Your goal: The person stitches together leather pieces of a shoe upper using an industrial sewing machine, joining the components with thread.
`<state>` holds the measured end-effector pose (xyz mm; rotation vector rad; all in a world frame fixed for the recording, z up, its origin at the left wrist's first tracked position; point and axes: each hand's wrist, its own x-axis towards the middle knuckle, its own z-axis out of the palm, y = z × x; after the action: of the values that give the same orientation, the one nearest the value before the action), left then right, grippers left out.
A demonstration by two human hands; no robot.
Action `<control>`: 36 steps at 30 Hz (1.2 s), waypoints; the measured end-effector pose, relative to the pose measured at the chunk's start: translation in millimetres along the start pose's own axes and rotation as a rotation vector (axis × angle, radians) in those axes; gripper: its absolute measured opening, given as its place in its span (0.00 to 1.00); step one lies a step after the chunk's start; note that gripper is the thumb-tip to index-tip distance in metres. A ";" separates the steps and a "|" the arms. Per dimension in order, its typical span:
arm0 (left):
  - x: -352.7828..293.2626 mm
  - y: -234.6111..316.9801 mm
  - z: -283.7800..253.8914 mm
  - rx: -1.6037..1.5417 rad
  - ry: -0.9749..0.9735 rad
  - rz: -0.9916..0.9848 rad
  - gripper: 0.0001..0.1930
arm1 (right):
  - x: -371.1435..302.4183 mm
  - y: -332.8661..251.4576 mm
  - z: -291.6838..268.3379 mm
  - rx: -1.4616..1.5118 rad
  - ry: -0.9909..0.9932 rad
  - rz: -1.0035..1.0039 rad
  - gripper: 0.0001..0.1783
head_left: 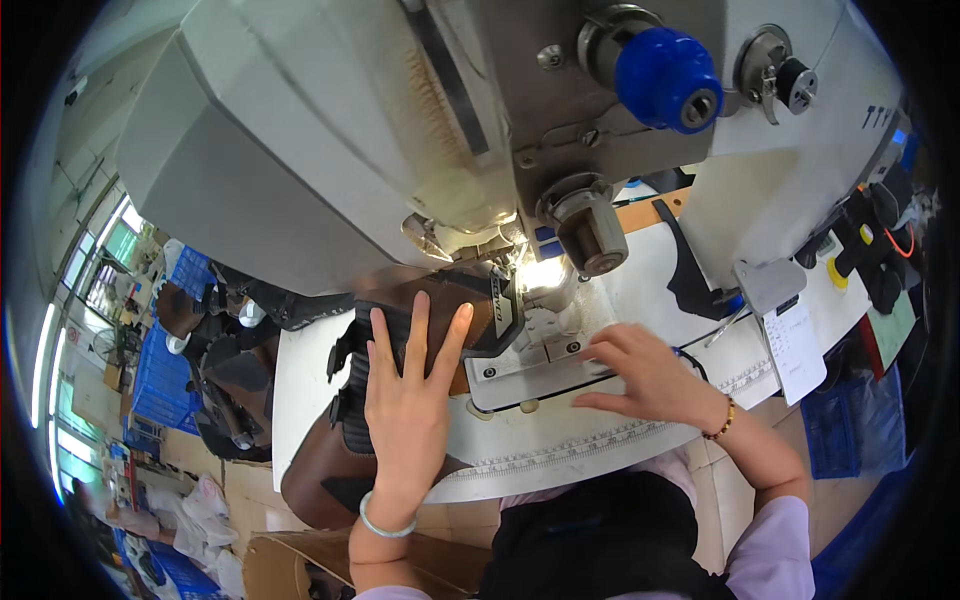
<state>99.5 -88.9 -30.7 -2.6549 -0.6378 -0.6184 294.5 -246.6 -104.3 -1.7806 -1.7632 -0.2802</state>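
My left hand (410, 410) lies flat with its fingers spread on a brown and black shoe upper (325, 460), pressing it to the white table. The upper has ribbed black parts, and its far edge reaches close to the lit needle area of a sewing machine (300, 130). The needle itself cannot be made out. To the right, my right hand (650, 375) hovers by the metal plate (520, 362) of the machine bed. Its thumb stands apart from slightly bent fingers, and nothing shows between them.
A curved ruler strip (570, 442) runs along the near edge of the white table. On the right lie a black strap-like piece (685, 265) and a written paper sheet (793, 350). Dark uppers (235, 385) are heaped at left, near blue crates (165, 375). A cardboard box (275, 565) stands below.
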 end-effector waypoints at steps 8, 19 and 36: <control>-1.2 27.1 -5.6 -0.045 0.067 -0.152 0.33 | 74.7 -62.1 38.9 1.479 0.250 0.434 0.13; -84.5 16.9 -52.8 -0.714 0.082 -0.034 0.19 | 78.4 -70.3 47.9 1.693 0.250 0.497 0.15; -151.7 -94.8 -111.0 -1.308 -0.389 -0.966 0.36 | 85.7 -102.0 24.9 1.382 0.096 0.546 0.26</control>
<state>-106.0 -107.8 11.0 -3.4864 -2.3745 -0.9826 197.8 -169.1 -49.5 -1.0309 -0.8366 0.8619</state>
